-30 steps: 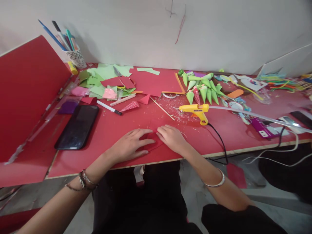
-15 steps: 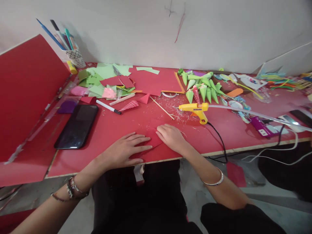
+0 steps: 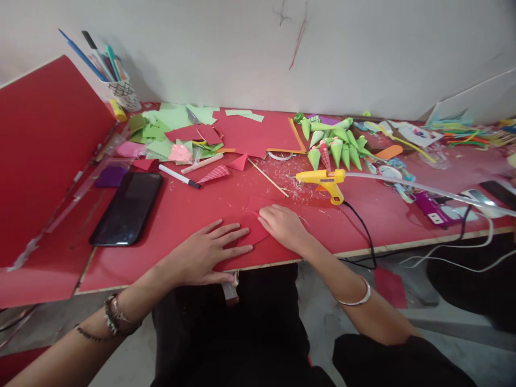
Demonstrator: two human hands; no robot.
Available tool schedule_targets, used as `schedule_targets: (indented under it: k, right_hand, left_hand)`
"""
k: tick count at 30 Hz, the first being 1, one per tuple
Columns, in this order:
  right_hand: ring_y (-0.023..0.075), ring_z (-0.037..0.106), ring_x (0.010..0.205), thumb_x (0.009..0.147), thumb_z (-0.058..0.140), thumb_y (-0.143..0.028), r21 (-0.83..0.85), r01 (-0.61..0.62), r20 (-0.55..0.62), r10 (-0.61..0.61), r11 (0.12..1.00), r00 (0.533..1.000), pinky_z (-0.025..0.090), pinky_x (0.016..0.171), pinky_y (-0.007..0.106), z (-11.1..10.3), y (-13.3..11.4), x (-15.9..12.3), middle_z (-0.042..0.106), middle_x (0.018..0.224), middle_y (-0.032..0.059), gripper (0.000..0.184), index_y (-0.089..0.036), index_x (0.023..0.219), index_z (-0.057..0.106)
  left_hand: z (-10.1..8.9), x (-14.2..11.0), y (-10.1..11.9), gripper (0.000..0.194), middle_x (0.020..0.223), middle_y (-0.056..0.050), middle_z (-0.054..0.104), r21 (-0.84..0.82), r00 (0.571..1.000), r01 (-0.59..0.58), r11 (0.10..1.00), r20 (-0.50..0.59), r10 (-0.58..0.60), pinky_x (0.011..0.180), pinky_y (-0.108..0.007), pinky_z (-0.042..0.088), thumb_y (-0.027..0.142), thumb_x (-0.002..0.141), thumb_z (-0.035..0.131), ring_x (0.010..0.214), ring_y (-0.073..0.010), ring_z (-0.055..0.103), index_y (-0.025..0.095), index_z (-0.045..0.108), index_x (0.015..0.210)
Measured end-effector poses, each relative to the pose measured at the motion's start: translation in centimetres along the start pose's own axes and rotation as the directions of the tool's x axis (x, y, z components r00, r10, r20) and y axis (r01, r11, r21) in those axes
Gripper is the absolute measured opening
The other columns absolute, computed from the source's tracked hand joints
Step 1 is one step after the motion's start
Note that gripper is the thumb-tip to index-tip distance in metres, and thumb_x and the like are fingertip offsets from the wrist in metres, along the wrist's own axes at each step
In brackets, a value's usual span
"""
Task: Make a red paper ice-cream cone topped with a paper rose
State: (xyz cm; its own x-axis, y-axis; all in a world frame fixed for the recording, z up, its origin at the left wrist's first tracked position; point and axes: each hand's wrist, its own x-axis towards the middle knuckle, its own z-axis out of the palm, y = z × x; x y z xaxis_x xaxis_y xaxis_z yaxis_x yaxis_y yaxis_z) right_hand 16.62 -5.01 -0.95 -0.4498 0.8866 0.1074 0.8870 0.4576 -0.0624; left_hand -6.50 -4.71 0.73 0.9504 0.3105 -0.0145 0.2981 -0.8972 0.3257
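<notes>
A piece of red paper point(image 3: 253, 228) lies at the front of the red table, hard to tell from the surface under it. My left hand point(image 3: 212, 250) rests flat beside it with fingers spread, the fingertips at the paper's left side and the thumb over the table edge. Curled fingers of my right hand point(image 3: 282, 226) press together at the paper's right side, gripping it there; the fingertips are partly hidden. Beyond the hands lie a thin wooden stick point(image 3: 268, 177), a red paper cone point(image 3: 239, 162) and a patterned red cone point(image 3: 214, 174).
A yellow glue gun point(image 3: 324, 183) with a long clear stick lies to the right. Behind it sit several green paper cones point(image 3: 336, 142). A black phone point(image 3: 127, 209), a white marker point(image 3: 177, 176) and green paper scraps point(image 3: 173, 115) are at left. A purple power strip point(image 3: 435, 209) lies right.
My left hand has slid left and toward the table edge, its fingers spreading wider and uncovering more of the red paper. My right hand has stayed nearly still.
</notes>
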Motion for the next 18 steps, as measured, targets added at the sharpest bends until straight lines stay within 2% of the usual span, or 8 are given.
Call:
schedule_targets:
  k: [5,10,18]
  right_hand:
    - [0.0157,0.050,0.071,0.089,0.036,-0.025,-0.020,0.005,0.012,-0.005,1.000,1.000,0.029,0.060,0.026,-0.1,-0.1,0.0,0.059,0.072,0.0040,0.023,-0.016,0.075,0.052]
    - [0.0159,0.049,0.071,0.089,0.035,-0.024,-0.030,0.019,0.030,-0.018,0.999,0.999,0.028,0.061,0.026,-0.2,-0.2,0.0,0.058,0.071,0.0039,0.024,-0.016,0.075,0.052]
    - [0.0154,0.048,0.071,0.088,0.037,-0.023,-0.017,0.009,-0.004,-0.009,1.000,1.000,0.028,0.063,0.026,0.0,-0.1,-0.2,0.058,0.072,0.0034,0.022,-0.016,0.073,0.051]
  left_hand:
    - [0.1,-0.1,0.1,0.062,0.142,-0.002,0.023,0.007,1.000,0.001,1.000,0.010,-0.001,0.105,-0.044,0.012,0.057,0.078,0.039,0.128,-0.0257,0.023,0.033,0.023,0.133]
    - [0.0,-0.2,0.1,0.060,0.140,-0.001,0.028,-0.029,1.000,0.003,1.000,-0.022,-0.003,0.105,-0.044,0.013,0.056,0.078,0.042,0.127,-0.0252,0.026,0.034,0.028,0.131]
    - [0.1,-1.6,-0.3,0.060,0.141,0.001,0.025,0.006,1.000,-0.006,1.000,0.030,0.006,0.106,-0.041,0.010,0.055,0.079,0.041,0.128,-0.0233,0.024,0.034,0.025,0.132]
